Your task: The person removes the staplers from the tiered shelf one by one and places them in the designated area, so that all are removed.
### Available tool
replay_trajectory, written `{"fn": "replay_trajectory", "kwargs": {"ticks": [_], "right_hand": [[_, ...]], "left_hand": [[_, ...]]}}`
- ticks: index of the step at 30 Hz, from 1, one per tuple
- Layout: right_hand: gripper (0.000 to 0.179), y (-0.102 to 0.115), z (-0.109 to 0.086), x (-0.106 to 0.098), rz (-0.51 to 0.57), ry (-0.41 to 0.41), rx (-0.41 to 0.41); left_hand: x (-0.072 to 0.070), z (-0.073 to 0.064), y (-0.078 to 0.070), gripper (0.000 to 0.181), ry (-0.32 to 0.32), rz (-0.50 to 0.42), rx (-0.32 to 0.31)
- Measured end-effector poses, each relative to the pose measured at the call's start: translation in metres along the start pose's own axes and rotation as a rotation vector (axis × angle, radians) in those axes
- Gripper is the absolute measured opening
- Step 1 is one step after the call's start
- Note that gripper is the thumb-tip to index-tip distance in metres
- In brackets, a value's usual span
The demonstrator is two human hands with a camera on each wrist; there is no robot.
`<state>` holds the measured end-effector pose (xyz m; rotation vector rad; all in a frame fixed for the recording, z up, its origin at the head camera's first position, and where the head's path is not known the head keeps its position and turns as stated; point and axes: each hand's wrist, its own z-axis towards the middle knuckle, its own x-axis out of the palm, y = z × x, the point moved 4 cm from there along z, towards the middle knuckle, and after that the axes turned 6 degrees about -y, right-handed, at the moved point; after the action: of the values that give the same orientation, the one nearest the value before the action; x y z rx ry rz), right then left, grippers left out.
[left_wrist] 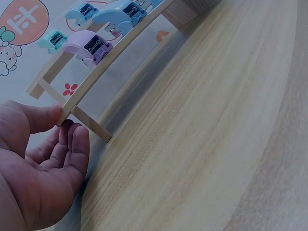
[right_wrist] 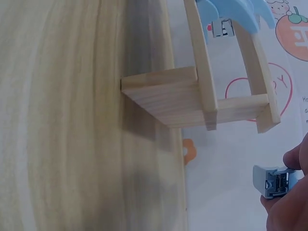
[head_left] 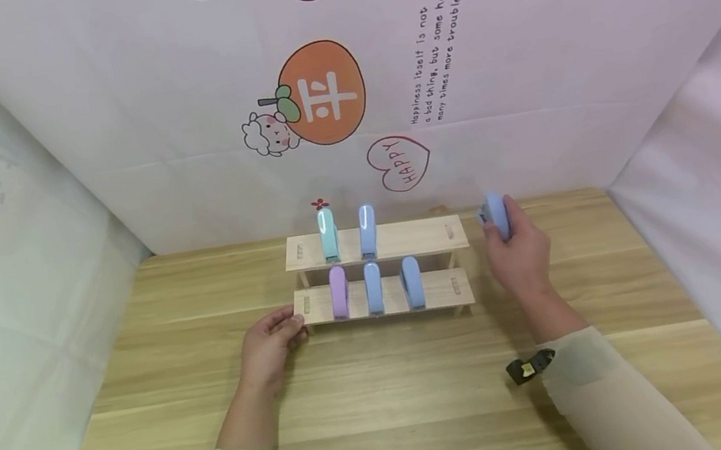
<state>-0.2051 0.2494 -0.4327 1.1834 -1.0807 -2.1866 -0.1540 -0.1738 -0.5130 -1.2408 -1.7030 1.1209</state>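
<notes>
- Backdrop: we see a white printed cloth [head_left: 518, 52] standing behind the work area, with orange fruit motifs, lines of English lettering and a red outlined heart [head_left: 399, 163] marked "HAPPY".
- Work surface: we see a wood-grain tabletop [head_left: 399, 403] reaching back to the cloth.
- Stand: we locate a two-tier wooden rack [head_left: 440, 289] near the rear of the tabletop, its rear shelf [head_left: 416, 237] set behind its front shelf.
- Sleeves: we note a beige sleeve [head_left: 622, 396] on each forearm.
- Left hand [head_left: 269, 347]: we find it gripping the left end of the front shelf, thumb at the board's end and fingers curled beneath.
- Right hand [head_left: 519, 255]: we find it gripping a blue stapler [head_left: 497, 215] between thumb and fingers, above the tabletop, just beside the right end of the rear shelf and apart from it. In the right wrist view, the metal front end of this stapler shows.
- Wrist units: we note a black device [head_left: 530, 367] at each cuff.
- Staplers, rear shelf: from the left, we count one mint-green stapler [head_left: 329, 235] and one light-blue stapler [head_left: 367, 231].
- Staplers, front shelf: from the left, we count one purple stapler [head_left: 339, 292], a middle blue stapler [head_left: 374, 288] and a right-hand blue stapler [head_left: 412, 282], spaced apart.
</notes>
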Motion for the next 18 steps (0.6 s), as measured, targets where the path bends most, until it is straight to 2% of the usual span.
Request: {"fn": "replay_trajectory", "kwargs": {"ticks": [18], "right_hand": [[0.052, -0.021, 0.000, -0.001, 0.023, -0.064, 0.012]], "left_hand": [[0.000, 0.000, 0.001, 0.041, 0.005, -0.012, -0.008]]}}
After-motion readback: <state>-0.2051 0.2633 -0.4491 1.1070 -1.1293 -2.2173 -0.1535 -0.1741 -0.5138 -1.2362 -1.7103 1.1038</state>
